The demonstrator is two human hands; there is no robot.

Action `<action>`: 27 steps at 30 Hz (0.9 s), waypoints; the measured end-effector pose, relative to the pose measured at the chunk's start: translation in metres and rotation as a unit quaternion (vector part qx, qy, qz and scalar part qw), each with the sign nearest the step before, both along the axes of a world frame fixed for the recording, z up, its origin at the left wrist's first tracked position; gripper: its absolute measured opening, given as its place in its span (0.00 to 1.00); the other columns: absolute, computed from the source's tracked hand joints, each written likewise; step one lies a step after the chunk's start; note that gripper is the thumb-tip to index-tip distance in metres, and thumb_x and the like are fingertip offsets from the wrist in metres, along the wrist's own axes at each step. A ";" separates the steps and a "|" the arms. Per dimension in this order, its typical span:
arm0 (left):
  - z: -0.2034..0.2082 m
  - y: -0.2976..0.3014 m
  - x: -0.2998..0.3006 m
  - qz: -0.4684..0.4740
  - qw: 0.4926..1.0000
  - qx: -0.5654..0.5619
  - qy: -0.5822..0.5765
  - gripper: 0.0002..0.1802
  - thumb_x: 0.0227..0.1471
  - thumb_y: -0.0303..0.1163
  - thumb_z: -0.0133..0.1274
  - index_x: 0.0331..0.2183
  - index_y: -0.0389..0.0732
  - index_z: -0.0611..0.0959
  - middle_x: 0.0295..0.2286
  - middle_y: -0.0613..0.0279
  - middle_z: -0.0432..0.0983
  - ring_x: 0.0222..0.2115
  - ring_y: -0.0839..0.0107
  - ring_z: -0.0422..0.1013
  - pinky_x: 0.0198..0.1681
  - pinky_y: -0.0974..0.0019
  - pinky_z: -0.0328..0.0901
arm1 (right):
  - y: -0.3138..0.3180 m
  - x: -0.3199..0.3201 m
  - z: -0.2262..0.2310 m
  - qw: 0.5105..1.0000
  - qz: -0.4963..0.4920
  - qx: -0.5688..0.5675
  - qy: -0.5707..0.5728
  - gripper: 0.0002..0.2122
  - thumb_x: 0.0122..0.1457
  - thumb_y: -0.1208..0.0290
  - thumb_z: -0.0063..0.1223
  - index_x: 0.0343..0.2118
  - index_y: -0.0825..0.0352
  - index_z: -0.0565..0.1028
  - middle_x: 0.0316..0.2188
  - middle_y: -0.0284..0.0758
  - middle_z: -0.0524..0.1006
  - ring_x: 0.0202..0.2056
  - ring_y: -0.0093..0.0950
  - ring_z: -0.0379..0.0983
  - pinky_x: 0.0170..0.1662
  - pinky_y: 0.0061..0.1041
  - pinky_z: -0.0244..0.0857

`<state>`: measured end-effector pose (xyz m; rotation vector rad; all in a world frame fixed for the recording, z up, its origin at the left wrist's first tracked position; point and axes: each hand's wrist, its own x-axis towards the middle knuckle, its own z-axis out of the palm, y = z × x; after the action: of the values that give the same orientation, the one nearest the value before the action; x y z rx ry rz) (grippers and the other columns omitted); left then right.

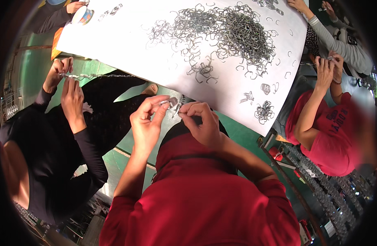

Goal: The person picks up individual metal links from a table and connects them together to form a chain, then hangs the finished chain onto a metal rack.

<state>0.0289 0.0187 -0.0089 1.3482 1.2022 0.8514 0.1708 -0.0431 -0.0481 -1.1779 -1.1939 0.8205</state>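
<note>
My left hand [146, 121] is closed, with thumb and fingers pinching a small shiny link-like piece [170, 103]. Close beside it, my right hand [202, 123] pinches a thin grey metal hook [179, 107]. Both hands are held up in front of me, just off the near edge of the white table [114, 45]. Short dark metal links show between the hands, but I cannot tell how they join the pieces in my fingers. A large pile of bent C-shaped metal hooks [246, 35] covers the far part of the table.
Smaller groups of shiny links [264, 111] lie at the table's right corner. At left, a person in black [53, 164] holds a metal chain [94, 76]. A person in red [328, 135] sits at right. Other people's hands reach in at the far side, near a round tub [82, 15].
</note>
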 end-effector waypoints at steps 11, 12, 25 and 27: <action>0.005 -0.025 -0.015 -0.030 0.993 0.109 0.041 0.09 0.47 0.15 0.54 0.33 0.35 0.81 0.31 0.60 0.78 0.30 0.78 0.72 0.35 0.76 0.66 | -0.006 -0.012 0.001 0.998 0.013 -0.018 -0.058 0.07 0.52 0.81 0.55 0.31 0.69 0.68 0.29 0.36 0.76 0.27 0.26 0.76 0.28 0.21 0.70; 0.004 -0.026 -0.015 -0.022 0.992 0.114 0.044 0.10 0.45 0.15 0.54 0.33 0.35 0.81 0.30 0.59 0.78 0.30 0.75 0.72 0.35 0.74 0.66 | -0.002 -0.005 0.000 0.996 0.002 -0.026 -0.089 0.06 0.53 0.80 0.54 0.32 0.68 0.69 0.29 0.36 0.76 0.27 0.27 0.76 0.27 0.22 0.70; 0.005 -0.032 -0.011 0.007 0.992 0.103 0.075 0.11 0.43 0.14 0.55 0.32 0.36 0.82 0.30 0.59 0.79 0.31 0.70 0.73 0.36 0.71 0.67 | 0.185 0.125 -0.069 0.850 0.011 -0.205 -0.484 0.05 0.54 0.68 0.53 0.31 0.61 0.74 0.33 0.33 0.74 0.35 0.34 0.72 0.38 0.34 0.65; 0.004 -0.033 -0.012 0.017 0.993 0.099 0.069 0.11 0.43 0.14 0.55 0.32 0.36 0.82 0.30 0.59 0.79 0.31 0.70 0.73 0.36 0.71 0.67 | 0.192 0.124 -0.067 0.821 0.057 -0.219 -0.524 0.04 0.53 0.70 0.53 0.29 0.62 0.73 0.32 0.33 0.73 0.36 0.35 0.72 0.38 0.35 0.65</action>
<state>0.0173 -0.0147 -0.0053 1.5716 1.2752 0.9331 0.2951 0.1487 -0.1154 -2.0928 -2.0396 0.5073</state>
